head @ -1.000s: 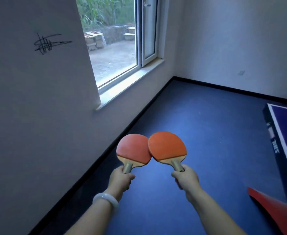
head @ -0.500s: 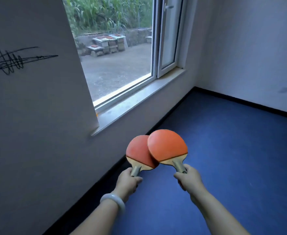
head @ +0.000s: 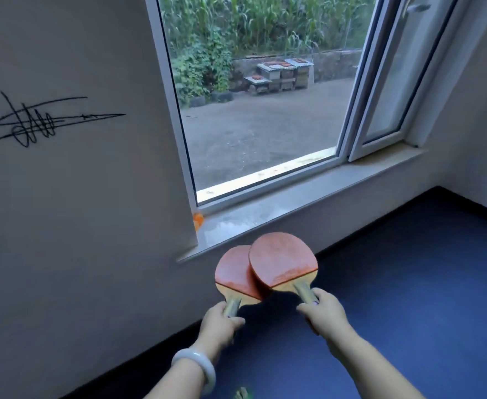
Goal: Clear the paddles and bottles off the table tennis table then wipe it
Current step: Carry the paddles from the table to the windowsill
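I hold two red table tennis paddles out in front of me, just below the grey window sill (head: 294, 194). My left hand (head: 219, 326) grips the wooden handle of the left paddle (head: 233, 275). My right hand (head: 325, 315) grips the handle of the right paddle (head: 279, 260), whose blade overlaps the left one's right edge. Both blades point up toward the sill. The table tennis table and the bottles are out of view.
An orange ball (head: 198, 219) lies at the sill's left end against the window frame. The window sash (head: 403, 82) stands ajar at the right. A white wall with a black scribble (head: 43, 122) fills the left. Blue floor (head: 409, 283) spreads to the right.
I have come closer to the window and turned left; the table edge has left the view. The two paddles have drawn together and now overlap more, nearer the sill.
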Demonstrator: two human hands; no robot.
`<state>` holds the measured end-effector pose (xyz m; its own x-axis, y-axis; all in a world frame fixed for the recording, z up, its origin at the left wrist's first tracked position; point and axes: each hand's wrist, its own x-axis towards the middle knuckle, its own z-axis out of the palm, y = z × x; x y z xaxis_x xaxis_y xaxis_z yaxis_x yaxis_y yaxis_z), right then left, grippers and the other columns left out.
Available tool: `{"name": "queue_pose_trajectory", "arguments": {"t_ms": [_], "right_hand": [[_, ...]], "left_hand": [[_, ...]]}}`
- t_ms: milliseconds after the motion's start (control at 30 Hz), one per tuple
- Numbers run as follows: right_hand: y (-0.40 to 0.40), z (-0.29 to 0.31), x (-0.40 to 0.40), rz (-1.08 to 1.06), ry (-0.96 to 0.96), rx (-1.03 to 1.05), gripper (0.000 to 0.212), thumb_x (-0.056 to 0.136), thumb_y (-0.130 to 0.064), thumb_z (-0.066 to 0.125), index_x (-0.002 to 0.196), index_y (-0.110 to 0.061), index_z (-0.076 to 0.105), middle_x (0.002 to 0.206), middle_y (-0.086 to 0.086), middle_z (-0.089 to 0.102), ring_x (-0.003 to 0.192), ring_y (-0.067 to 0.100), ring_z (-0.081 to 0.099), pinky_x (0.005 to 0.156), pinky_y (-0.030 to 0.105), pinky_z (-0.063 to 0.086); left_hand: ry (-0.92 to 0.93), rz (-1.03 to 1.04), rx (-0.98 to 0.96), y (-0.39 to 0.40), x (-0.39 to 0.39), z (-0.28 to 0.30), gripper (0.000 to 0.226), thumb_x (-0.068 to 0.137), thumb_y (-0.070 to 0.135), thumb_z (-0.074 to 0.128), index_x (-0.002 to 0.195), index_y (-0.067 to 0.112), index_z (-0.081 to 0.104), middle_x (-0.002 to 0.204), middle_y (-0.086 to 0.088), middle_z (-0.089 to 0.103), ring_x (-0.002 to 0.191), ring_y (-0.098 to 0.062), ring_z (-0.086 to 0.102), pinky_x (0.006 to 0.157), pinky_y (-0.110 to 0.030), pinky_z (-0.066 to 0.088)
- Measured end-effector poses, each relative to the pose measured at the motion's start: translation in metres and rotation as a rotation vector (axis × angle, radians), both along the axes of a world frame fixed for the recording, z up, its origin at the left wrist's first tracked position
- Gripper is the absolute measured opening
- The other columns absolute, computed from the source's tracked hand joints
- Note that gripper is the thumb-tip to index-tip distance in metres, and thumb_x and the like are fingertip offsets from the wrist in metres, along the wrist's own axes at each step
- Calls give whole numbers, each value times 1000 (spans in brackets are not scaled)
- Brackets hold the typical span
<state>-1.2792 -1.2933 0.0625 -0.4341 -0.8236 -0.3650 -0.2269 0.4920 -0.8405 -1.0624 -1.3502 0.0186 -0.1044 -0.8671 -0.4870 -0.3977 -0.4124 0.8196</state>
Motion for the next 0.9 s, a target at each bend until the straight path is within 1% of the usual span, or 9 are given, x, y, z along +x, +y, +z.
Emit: {"name": "queue_pose_trajectory", "arguments": {"t_ms": [100,200,400,500,533,600,633,800,900], "right_hand": [[-61,-4,-12,76,32,2,31,74,-1,59,65,-18,34,56,-3,33,52,16,29,42,21,21],[-121,-9,-24,140,57,11,26,77,-1,59,70,-14,39,58,-1,36,50,14,30,38,17,22],[-227,-26,-38,181,-11,90,19,77,-1,56,76,-12,42,64,5,40,51,17,34,43,21,25],[-260,-45,-37,219,-58,147,15,79,0,55,78,-12,44,64,5,42,49,15,35,43,22,28],[-271,-51,-36,238,-63,161,15,80,0,55,78,-12,46,64,5,42,48,15,35,43,22,28],[-293,-65,-35,282,-65,184,14,80,-1,56,79,-12,48,64,4,43,48,14,35,44,22,29],[-303,-73,-33,304,-64,196,13,80,-2,57,79,-12,49,64,4,43,48,14,35,44,22,29],[-340,-106,-25,390,-96,243,11,83,-4,60,89,-12,56,65,4,47,49,15,39,43,22,33],[-359,-123,-24,420,-86,249,10,83,-6,62,92,-9,58,65,6,49,51,16,41,45,23,35]], "left_hand": [[31,50,10,-55,-14,-12,19,81,4,66,82,10,48,68,-8,43,44,-17,37,39,-22,30],[23,76,5,-115,-27,-22,20,80,6,67,83,10,48,70,-9,45,45,-18,37,38,-22,29],[-13,82,27,-209,-42,-31,18,79,14,68,84,10,51,70,-10,50,48,-19,41,41,-24,32],[-39,99,60,-233,-44,-42,15,86,10,65,87,15,51,73,-9,48,45,-15,37,39,-23,32],[-47,104,71,-240,-44,-47,14,86,11,65,93,12,53,74,-9,48,45,-16,37,39,-23,32],[-63,114,100,-253,-43,-60,26,85,13,66,105,1,53,74,-8,47,47,-18,38,41,-23,32],[-80,123,113,-258,-43,-64,29,84,13,66,107,0,52,74,-8,47,49,-19,39,42,-24,33],[-89,221,184,-277,-43,-86,27,86,13,66,105,0,52,76,-7,50,52,-20,41,44,-25,35],[-61,267,208,-291,-48,-97,20,88,13,66,101,12,51,78,-5,51,51,-17,41,43,-23,36]]}}
